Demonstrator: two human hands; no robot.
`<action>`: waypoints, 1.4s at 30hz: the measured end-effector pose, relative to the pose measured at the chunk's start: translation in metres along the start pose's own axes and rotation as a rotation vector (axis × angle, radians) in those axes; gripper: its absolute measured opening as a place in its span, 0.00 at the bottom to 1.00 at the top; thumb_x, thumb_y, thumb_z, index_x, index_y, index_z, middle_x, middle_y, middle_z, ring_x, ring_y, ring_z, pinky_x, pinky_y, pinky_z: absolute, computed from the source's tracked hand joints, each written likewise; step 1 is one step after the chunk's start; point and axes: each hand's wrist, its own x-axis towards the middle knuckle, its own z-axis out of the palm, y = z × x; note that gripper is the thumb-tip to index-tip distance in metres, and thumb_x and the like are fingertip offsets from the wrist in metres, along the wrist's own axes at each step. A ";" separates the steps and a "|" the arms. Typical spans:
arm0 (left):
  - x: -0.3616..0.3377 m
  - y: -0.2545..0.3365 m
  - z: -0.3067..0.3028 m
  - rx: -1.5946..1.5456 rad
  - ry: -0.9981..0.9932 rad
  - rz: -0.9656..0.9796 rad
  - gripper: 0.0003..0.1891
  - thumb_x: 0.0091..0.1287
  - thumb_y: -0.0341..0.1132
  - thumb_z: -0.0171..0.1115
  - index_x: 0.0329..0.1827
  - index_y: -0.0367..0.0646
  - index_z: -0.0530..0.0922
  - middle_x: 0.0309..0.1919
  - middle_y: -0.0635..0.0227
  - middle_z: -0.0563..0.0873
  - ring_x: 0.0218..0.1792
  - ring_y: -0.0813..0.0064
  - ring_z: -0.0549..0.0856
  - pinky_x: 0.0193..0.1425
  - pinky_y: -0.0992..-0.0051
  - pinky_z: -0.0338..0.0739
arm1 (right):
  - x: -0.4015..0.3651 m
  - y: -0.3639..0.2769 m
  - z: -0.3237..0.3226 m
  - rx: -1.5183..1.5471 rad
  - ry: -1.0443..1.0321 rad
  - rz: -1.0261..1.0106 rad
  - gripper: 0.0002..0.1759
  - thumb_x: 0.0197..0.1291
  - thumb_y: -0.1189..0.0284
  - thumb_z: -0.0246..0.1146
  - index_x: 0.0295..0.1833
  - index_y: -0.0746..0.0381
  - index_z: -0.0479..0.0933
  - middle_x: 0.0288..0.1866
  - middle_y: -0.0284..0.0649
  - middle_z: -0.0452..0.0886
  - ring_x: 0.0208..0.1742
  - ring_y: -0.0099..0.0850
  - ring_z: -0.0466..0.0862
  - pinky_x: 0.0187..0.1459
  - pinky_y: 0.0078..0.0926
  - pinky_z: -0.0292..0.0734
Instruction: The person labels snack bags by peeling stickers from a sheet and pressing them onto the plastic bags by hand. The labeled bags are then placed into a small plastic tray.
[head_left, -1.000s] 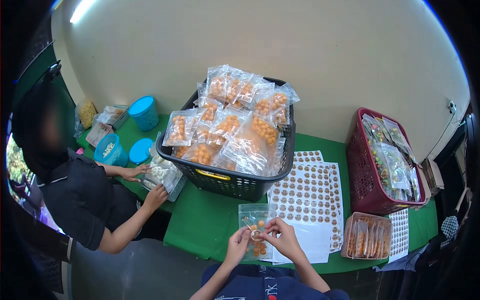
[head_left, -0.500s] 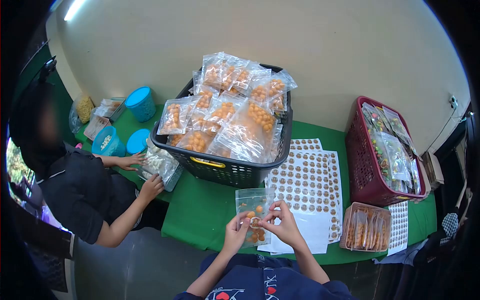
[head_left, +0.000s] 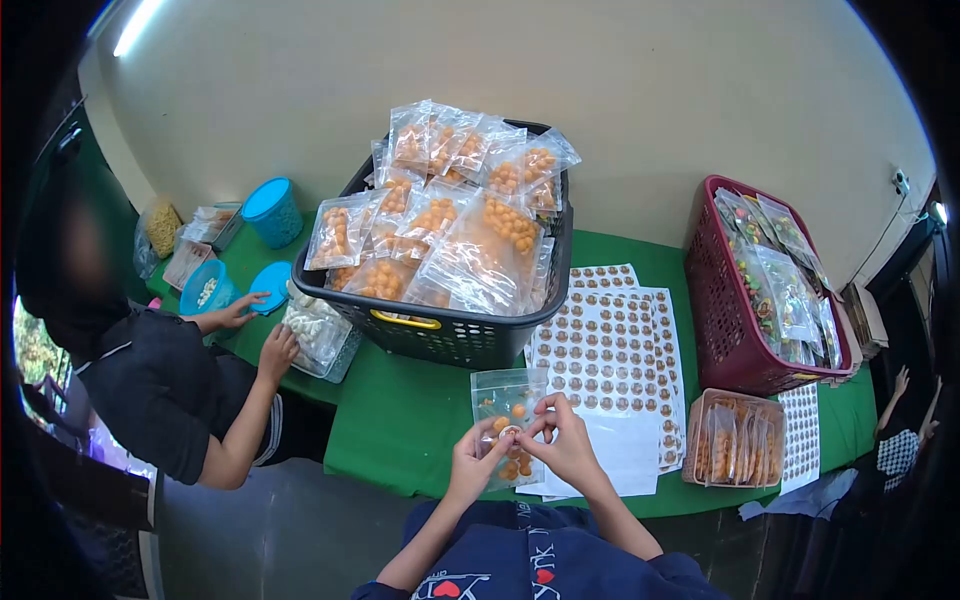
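A clear zip bag with several round orange snacks inside is in front of my body, at the table's near edge. My left hand grips the bag's left side, its thumb at a round brown-and-white sticker on the bag's front. My right hand pinches at the sticker's right edge with thumb and forefinger. Part of the sticker is hidden by my fingertips. Just right of the bag, sheets of round stickers lie stacked on the green table.
A black basket heaped with bags of orange snacks stands ahead. To the right are a maroon basket of colourful packets and a small pink basket of packets. At left, a co-worker is beside a tray of white pieces.
My fingers have shifted slightly on the sticker, covering more of it. The co-worker's hands have moved left, one now beside the blue lid. The view has shifted a little.
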 end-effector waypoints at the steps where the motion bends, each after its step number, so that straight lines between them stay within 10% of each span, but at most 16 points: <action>1: 0.000 -0.003 -0.002 0.012 0.007 -0.007 0.17 0.62 0.28 0.58 0.52 0.30 0.68 0.41 0.62 0.79 0.41 0.78 0.80 0.45 0.80 0.75 | -0.001 0.000 0.002 -0.068 0.024 0.000 0.23 0.44 0.68 0.70 0.39 0.65 0.64 0.19 0.36 0.76 0.21 0.22 0.72 0.24 0.21 0.65; 25: 0.022 -0.002 0.030 0.114 -0.193 -0.157 0.17 0.64 0.29 0.55 0.54 0.32 0.67 0.45 0.62 0.79 0.45 0.76 0.80 0.47 0.79 0.76 | -0.026 0.056 0.001 0.871 0.182 0.113 0.14 0.55 0.70 0.63 0.43 0.67 0.73 0.39 0.35 0.78 0.38 0.16 0.76 0.37 0.15 0.72; 33: 0.019 -0.019 0.080 0.082 -0.179 -0.228 0.11 0.64 0.29 0.54 0.47 0.33 0.71 0.40 0.65 0.80 0.41 0.78 0.79 0.45 0.79 0.74 | -0.050 0.057 -0.036 0.249 0.425 0.102 0.17 0.52 0.64 0.65 0.38 0.69 0.76 0.30 0.36 0.75 0.32 0.19 0.74 0.33 0.15 0.69; 42: 0.020 -0.045 0.174 0.161 -0.350 -0.149 0.10 0.64 0.31 0.56 0.42 0.32 0.75 0.34 0.65 0.82 0.35 0.78 0.80 0.42 0.80 0.74 | -0.100 0.067 -0.120 0.341 0.662 -0.004 0.14 0.55 0.70 0.63 0.41 0.69 0.75 0.33 0.35 0.77 0.32 0.17 0.75 0.34 0.17 0.72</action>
